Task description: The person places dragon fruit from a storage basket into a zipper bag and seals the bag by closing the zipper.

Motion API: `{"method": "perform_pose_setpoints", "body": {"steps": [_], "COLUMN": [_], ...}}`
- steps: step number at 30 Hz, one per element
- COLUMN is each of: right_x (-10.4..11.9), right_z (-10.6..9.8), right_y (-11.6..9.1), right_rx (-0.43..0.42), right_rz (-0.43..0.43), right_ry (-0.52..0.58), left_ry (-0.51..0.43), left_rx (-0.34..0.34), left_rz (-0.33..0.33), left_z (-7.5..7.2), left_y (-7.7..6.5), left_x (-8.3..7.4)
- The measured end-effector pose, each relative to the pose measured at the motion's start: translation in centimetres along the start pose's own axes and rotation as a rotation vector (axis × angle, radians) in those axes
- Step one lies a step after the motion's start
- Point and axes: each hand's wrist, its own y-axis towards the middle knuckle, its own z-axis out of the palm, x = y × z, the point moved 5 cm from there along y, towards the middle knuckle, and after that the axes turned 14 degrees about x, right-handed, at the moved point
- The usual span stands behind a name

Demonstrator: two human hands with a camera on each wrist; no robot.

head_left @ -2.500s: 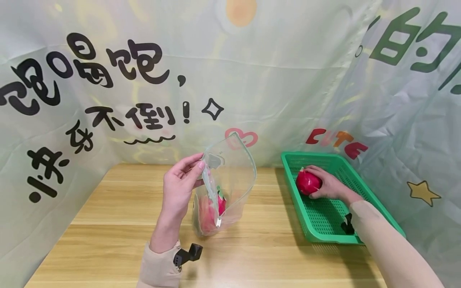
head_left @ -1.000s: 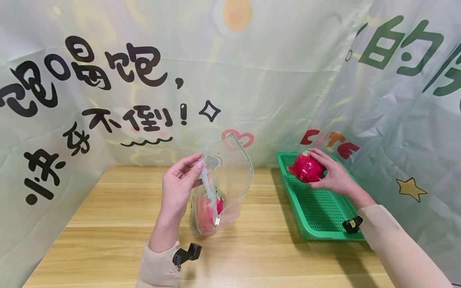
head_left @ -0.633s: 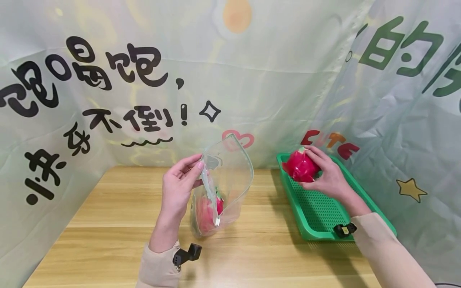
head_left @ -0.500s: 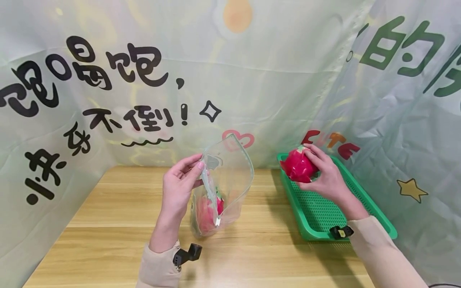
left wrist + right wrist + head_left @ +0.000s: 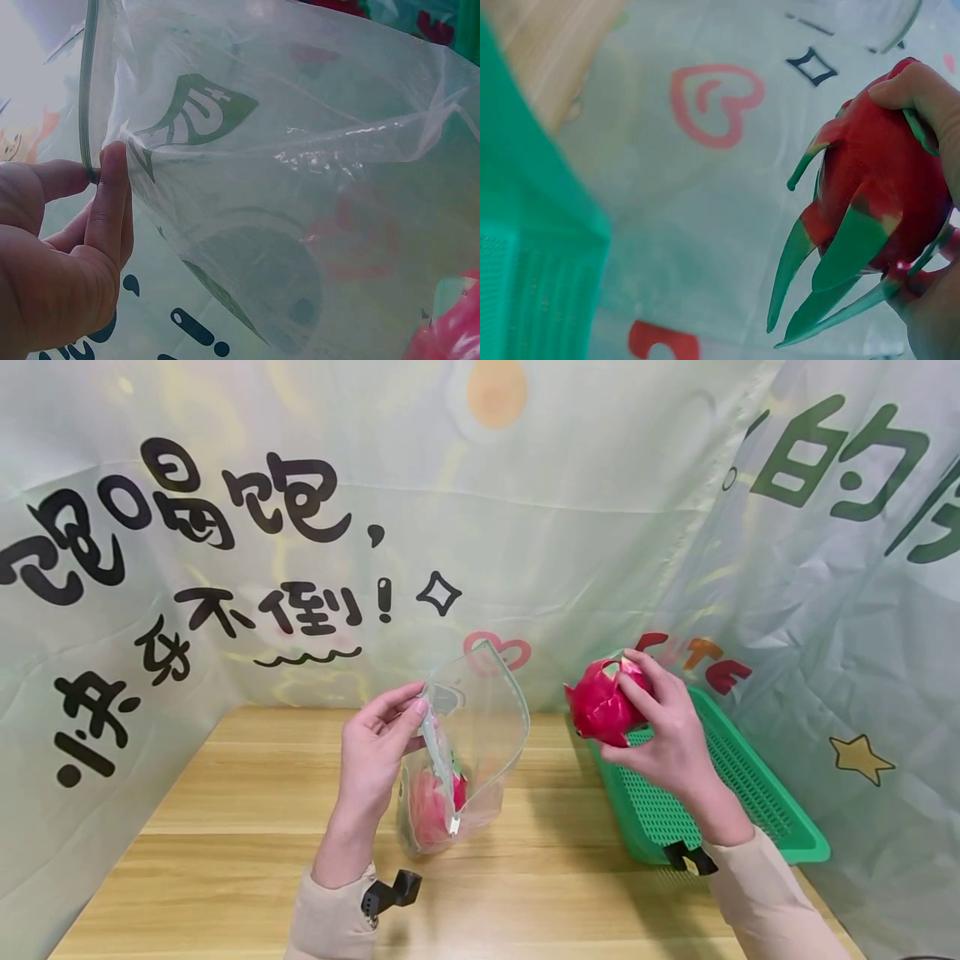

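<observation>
My left hand (image 5: pixel 378 739) pinches the zip edge of a clear zip bag (image 5: pixel 487 718), which stands on the table with its mouth spread. Inside the bag, low down, shows a pink-red dragon fruit (image 5: pixel 431 806) with a green tip. My right hand (image 5: pixel 667 727) grips another dragon fruit (image 5: pixel 603 702), raised above the left rim of the green basket (image 5: pixel 780 802). In the right wrist view its long green scales (image 5: pixel 855 244) point away from the palm. The left wrist view has the bag's film filling most of the picture, with thumb and fingers (image 5: pixel 109 202) at the zip strip.
The basket stands at the right of the wooden table (image 5: pixel 255 827), and its perforated floor shows behind my right wrist. Printed cloth (image 5: pixel 570 543) hangs closely behind the table and along both sides.
My right hand has lifted the dragon fruit out of the basket and carried it left toward the bag, turning it on the way. My left hand and the bag stay put.
</observation>
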Motion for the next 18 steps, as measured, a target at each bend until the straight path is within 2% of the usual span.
{"method": "perform_pose_setpoints", "body": {"steps": [6,14,18], "right_x": [2.8,6.5,8.2], "right_z": [-0.7,-1.4,-1.3], "right_y": [1.2,3.2,4.0], "right_rx": [-0.053,-0.181,-0.206], "right_rz": [-0.034,-0.177,-0.255], "right_ry": [-0.033,0.024,0.047], "left_ry": [-0.003,-0.014,-0.016], "left_rx": [0.009,0.023,0.03], "left_rz": [0.008,-0.002,-0.004], "left_z": [0.1,0.6,0.8], "left_y": [0.0,0.0,0.1], "left_x": [0.1,0.3,0.3]}}
